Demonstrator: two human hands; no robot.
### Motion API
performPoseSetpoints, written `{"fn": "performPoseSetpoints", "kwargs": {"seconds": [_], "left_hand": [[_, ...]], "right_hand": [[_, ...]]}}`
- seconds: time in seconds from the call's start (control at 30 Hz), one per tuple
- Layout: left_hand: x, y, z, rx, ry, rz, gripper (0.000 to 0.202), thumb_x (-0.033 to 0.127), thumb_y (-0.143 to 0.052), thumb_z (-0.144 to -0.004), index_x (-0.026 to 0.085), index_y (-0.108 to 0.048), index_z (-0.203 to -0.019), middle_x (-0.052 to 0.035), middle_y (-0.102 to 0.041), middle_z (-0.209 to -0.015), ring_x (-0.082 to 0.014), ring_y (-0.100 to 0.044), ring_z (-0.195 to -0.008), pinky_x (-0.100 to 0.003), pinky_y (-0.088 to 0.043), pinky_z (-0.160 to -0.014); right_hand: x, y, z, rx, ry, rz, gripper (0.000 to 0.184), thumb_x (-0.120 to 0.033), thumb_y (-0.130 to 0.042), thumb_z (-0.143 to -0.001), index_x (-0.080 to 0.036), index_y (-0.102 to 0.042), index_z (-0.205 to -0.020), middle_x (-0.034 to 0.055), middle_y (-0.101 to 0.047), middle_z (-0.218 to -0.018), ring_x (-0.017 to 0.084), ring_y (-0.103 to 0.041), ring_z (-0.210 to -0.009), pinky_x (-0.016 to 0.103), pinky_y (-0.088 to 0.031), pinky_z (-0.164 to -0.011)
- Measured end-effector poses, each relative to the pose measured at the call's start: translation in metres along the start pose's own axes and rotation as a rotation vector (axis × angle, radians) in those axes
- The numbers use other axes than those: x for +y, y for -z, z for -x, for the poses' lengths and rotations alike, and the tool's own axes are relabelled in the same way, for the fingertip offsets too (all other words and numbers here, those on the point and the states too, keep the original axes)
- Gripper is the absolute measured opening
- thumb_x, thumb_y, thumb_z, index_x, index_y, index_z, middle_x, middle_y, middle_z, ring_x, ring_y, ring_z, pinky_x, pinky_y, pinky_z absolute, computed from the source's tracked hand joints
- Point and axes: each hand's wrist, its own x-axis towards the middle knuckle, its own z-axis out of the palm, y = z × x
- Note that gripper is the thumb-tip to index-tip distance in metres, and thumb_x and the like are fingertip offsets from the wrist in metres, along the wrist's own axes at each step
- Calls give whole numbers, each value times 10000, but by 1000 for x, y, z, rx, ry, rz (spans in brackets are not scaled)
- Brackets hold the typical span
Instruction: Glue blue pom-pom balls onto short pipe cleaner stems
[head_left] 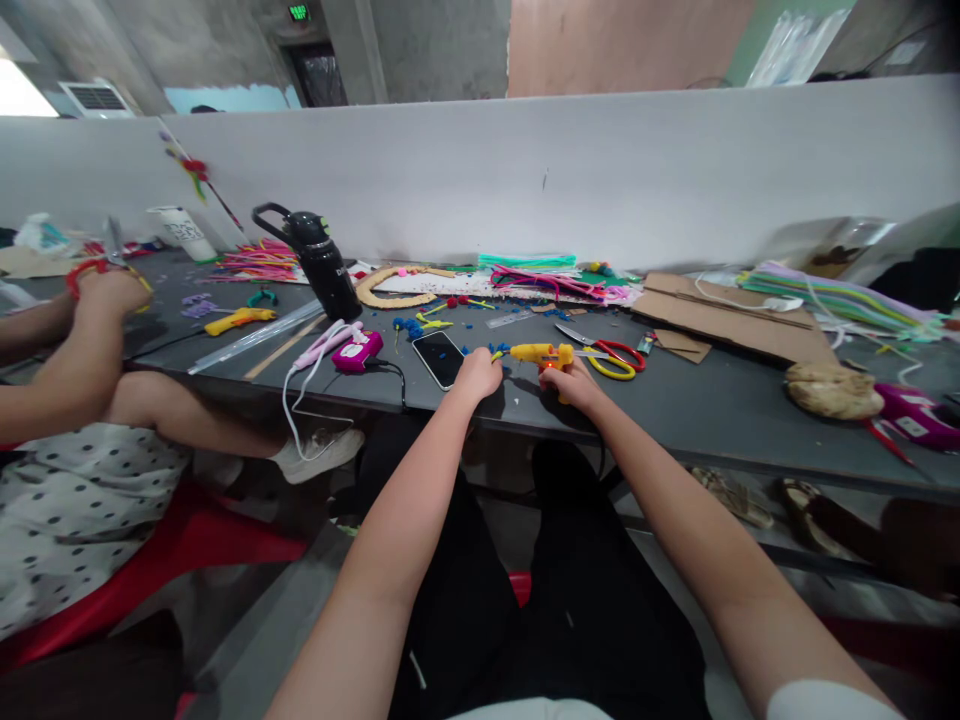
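Note:
My right hand is wrapped around a yellow glue gun, its nozzle pointing left and a small red light glowing on it. Just left of the nozzle, my left hand pinches a small yellow-green piece of pipe cleaner; its far end is too small to make out. A smartphone with a dark screen lies beside my left hand. Behind the glue gun are scissors with red and yellow handles, blades spread. Blue fuzzy bits are scattered over the table.
A black bottle stands at left, near a magenta box with cables. Pipe cleaner bundles and cardboard lie along the partition. At far left, a co-worker's hand holds scissors. A second yellow glue gun lies nearby.

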Motion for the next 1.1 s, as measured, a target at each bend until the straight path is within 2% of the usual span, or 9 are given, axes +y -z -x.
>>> {"fn": "performPoseSetpoints", "kwargs": {"seconds": [0.47,1.1], "left_hand": [[-1,-1,-1,5,-16,24,244,334,-486,-908,136,-626,-932,-181,-685,-954,-269,-647,-918,-309,-441,-730],[-2,0,-1,8,-21,23,234,329,-479,-910,144,-623,-918,-178,-689,-970,-265,-646,-943,-301,-439,-737]], "right_hand": [[8,0,-3,6,16,13,135,-232,-531,-670,-201,-535,-538,16,-556,-619,169,-510,-649,324,-429,-617],[2,0,0,3,22,31,142,-219,-521,-660,-198,-518,-519,12,-537,-585,161,-496,-627,306,-418,-594]]}}
